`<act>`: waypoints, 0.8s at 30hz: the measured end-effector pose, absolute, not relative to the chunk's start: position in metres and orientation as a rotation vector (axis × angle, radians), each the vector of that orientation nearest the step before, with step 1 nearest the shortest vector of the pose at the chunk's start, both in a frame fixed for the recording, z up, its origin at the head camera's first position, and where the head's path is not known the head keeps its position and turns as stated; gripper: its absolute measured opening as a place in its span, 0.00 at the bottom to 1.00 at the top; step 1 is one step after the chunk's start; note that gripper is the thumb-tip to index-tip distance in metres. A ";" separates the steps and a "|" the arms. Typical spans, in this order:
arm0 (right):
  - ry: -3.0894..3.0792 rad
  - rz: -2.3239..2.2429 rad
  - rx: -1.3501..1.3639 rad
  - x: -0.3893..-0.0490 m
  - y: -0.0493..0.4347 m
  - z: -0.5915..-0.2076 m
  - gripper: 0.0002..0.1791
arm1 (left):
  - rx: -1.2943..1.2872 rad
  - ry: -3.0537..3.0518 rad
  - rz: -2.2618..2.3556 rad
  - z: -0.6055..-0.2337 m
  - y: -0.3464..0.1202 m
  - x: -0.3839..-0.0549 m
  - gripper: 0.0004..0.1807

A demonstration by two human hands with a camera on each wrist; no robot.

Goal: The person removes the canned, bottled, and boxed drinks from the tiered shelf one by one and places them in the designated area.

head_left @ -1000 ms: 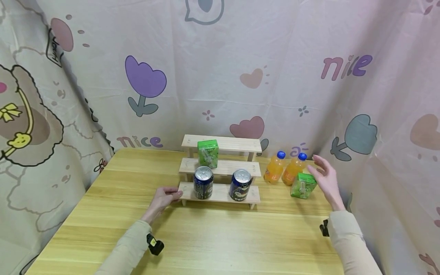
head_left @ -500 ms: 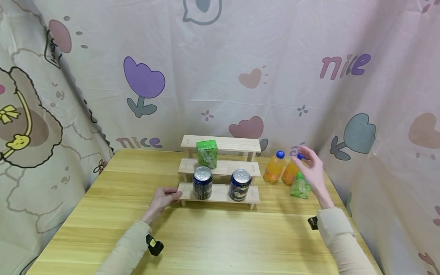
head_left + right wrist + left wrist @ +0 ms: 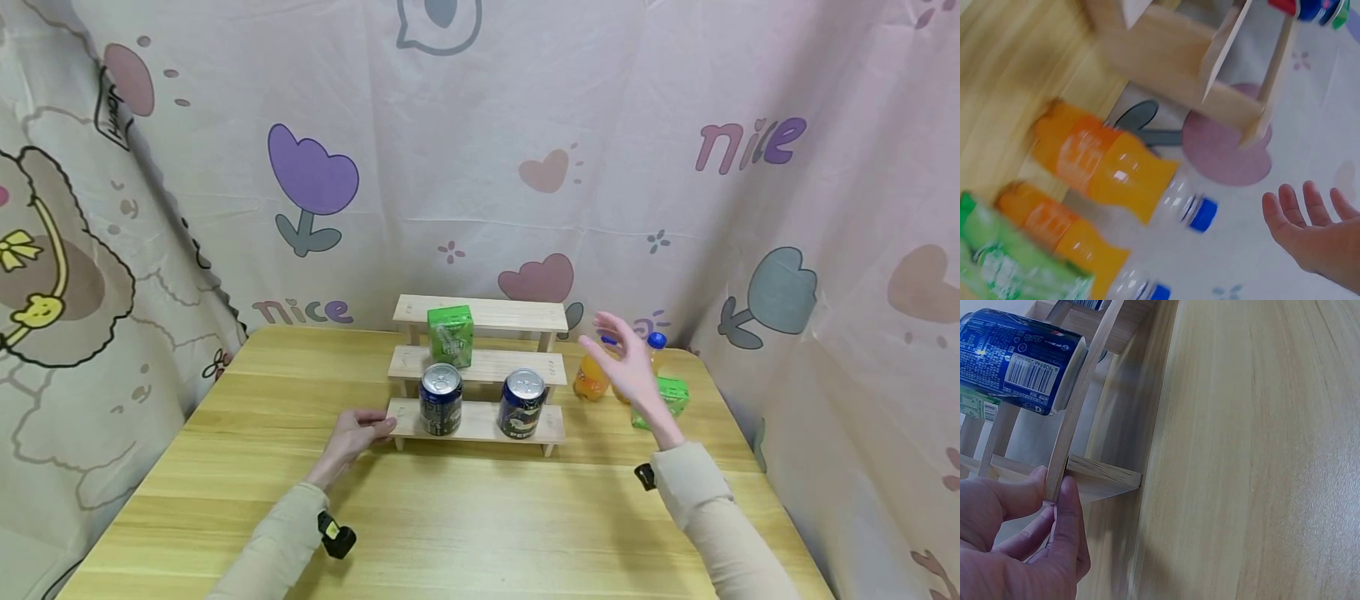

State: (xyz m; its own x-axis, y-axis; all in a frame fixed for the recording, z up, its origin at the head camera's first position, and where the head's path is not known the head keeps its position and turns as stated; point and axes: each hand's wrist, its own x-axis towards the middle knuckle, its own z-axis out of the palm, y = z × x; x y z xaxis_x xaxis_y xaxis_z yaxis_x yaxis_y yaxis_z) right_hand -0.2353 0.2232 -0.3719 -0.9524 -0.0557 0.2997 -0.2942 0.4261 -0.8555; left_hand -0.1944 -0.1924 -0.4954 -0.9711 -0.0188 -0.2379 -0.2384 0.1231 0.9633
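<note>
My left hand (image 3: 352,437) pinches the left end of the lowest shelf of a three-tier wooden rack (image 3: 517,315), thumb on top and fingers below in the left wrist view. Two dark blue drink cans, the left one (image 3: 441,404) and the right one (image 3: 521,406), stand on that bottom tier. A green drink carton (image 3: 450,337) is upright on the middle tier. My right hand (image 3: 630,367) holds nothing, its fingers spread above two orange juice bottles, the nearer (image 3: 1107,159) and the farther (image 3: 1063,228); in the head view it partly covers them.
A second green carton (image 3: 675,396) stands on the table right of the rack, in front of the bottles and partly behind my right wrist. A patterned curtain (image 3: 465,167) hangs behind the wooden table (image 3: 480,533).
My right hand has moved left, from beside the green carton on the table, past the right bottle to the left one. My left hand keeps its grip on the shelf end.
</note>
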 end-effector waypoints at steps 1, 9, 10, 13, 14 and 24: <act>-2.459 1.541 0.317 -0.236 0.219 -0.372 0.33 | -0.257 2.220 1.963 -0.496 -0.193 -0.195 0.23; -2.427 1.576 0.445 -0.242 0.186 -0.368 0.32 | -0.260 2.231 1.940 -0.495 -0.193 -0.194 0.23; -2.426 1.577 0.459 -0.243 0.181 -0.367 0.32 | -0.258 2.233 1.936 -0.495 -0.193 -0.194 0.23; -2.411 1.596 0.508 -0.244 0.169 -0.366 0.31 | -0.255 2.235 1.933 -0.494 -0.193 -0.194 0.23; -2.406 1.603 0.524 -0.245 0.165 -0.366 0.31 | -0.253 2.236 1.933 -0.495 -0.194 -0.194 0.23; -2.448 1.708 0.584 -0.253 0.133 -0.360 0.31 | -0.258 2.236 1.926 -0.494 -0.193 -0.194 0.23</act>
State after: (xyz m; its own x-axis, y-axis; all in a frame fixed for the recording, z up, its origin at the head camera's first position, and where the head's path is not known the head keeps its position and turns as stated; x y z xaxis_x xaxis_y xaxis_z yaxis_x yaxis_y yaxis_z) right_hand -0.2533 0.1328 -0.3601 -0.9214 -0.2523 0.2955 -0.3644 0.2971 -0.8826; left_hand -0.1944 -0.1931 -0.4944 -0.9691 -0.0145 -0.2464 -0.2458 0.1465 0.9582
